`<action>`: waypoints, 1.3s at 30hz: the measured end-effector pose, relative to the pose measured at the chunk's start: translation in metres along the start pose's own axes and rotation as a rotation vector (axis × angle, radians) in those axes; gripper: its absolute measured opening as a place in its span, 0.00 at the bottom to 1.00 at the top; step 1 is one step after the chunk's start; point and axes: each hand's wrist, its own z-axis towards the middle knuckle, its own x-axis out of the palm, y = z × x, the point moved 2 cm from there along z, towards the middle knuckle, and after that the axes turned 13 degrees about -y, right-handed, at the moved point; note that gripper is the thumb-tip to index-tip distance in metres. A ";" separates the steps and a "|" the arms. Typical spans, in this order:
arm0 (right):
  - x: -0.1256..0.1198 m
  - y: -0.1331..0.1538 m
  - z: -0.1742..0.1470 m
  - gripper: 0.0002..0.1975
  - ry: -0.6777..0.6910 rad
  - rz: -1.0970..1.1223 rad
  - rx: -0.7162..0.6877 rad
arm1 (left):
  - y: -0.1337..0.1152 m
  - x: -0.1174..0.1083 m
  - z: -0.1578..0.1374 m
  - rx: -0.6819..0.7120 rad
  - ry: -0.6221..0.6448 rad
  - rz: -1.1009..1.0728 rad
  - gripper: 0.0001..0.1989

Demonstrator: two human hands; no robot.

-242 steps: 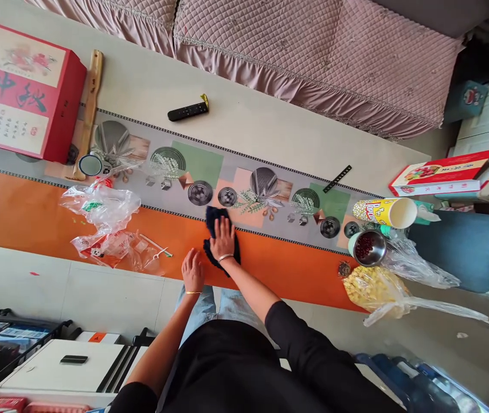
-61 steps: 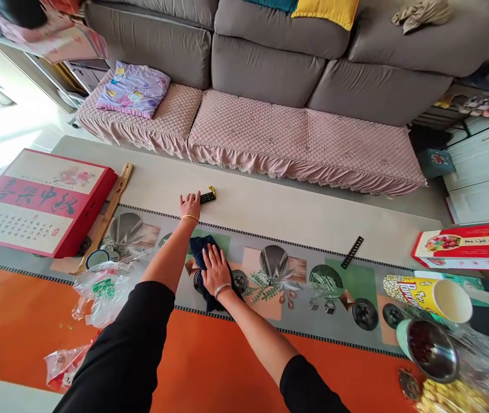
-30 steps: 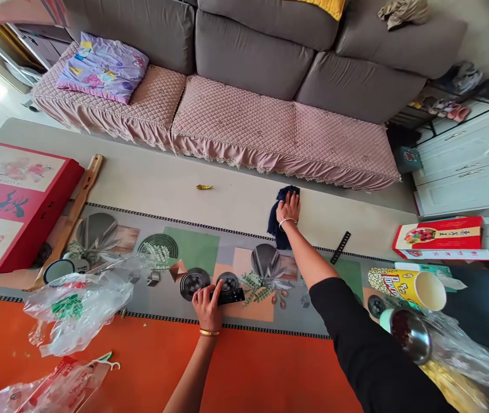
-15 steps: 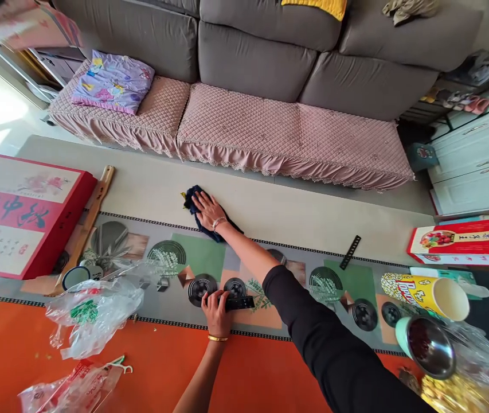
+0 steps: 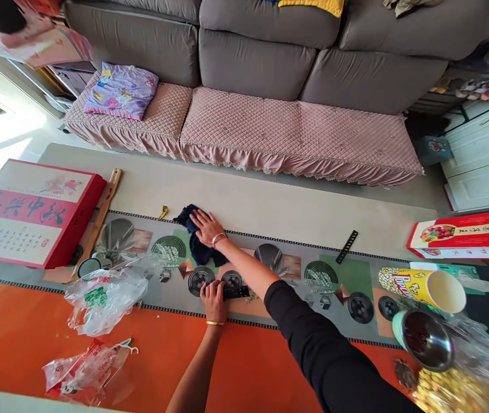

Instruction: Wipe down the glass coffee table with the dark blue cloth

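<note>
My right hand [image 5: 207, 228] lies flat on a crumpled dark blue cloth [image 5: 203, 252], fingers stretched out and pressing it against the table. The cloth lies over the far border of the patterned table runner [image 5: 244, 261]. Nearer to me, my left hand [image 5: 214, 301] is closed over the left end of a black remote control [image 5: 236, 292], which rests on the runner. Its thumb and fingertips are partly hidden. Left of the cloth is a small yellow piece [image 5: 163, 212] that I cannot identify.
At left are a red gift box [image 5: 76, 212], a wooden stick [image 5: 104, 201] and clear plastic bags [image 5: 106, 298]. A black strip [image 5: 347, 247] lies right of centre. At right stand a popcorn cup [image 5: 425, 287], a metal-lined bowl [image 5: 427, 338] and a red box [image 5: 463, 234]. A sofa [image 5: 287, 135] lies beyond.
My right hand has drawn the cloth towards me, from the pale tabletop onto the runner. The yellow piece now lies apart from the cloth. My left hand stays on the remote control.
</note>
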 end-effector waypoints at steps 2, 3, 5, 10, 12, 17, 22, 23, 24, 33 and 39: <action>-0.026 -0.040 -0.020 0.34 -0.028 -0.064 0.077 | -0.002 -0.001 0.001 0.004 0.007 0.018 0.19; -0.039 -0.060 -0.033 0.35 -0.034 -0.102 0.118 | -0.002 -0.001 0.002 0.009 0.009 0.026 0.19; -0.067 -0.101 -0.062 0.34 -0.039 -0.186 0.210 | -0.003 -0.002 0.002 0.021 0.006 0.036 0.18; -0.118 -0.185 -0.109 0.32 -0.083 -0.403 0.459 | -0.002 -0.001 0.001 0.047 -0.019 0.066 0.18; -0.121 -0.203 -0.100 0.32 -0.113 -0.444 0.546 | -0.001 0.001 -0.001 0.064 -0.017 0.074 0.18; -0.081 -0.182 -0.024 0.32 -0.187 -0.360 0.543 | 0.001 0.004 -0.003 0.059 0.003 0.057 0.17; -0.011 -0.078 0.033 0.31 -0.157 -0.114 0.230 | -0.003 0.002 0.000 0.032 0.008 0.048 0.17; -0.001 -0.059 0.036 0.31 -0.140 -0.070 0.170 | -0.004 0.001 0.001 0.033 0.007 0.050 0.17; 0.005 -0.046 0.038 0.30 -0.122 -0.039 0.120 | -0.004 0.000 0.002 0.033 0.007 0.054 0.17; -0.064 -0.142 -0.002 0.31 -0.117 -0.193 0.275 | -0.008 -0.002 0.004 0.061 -0.002 0.108 0.15; -0.095 -0.195 -0.039 0.31 -0.148 -0.309 0.443 | -0.009 -0.003 0.005 0.046 -0.010 0.093 0.16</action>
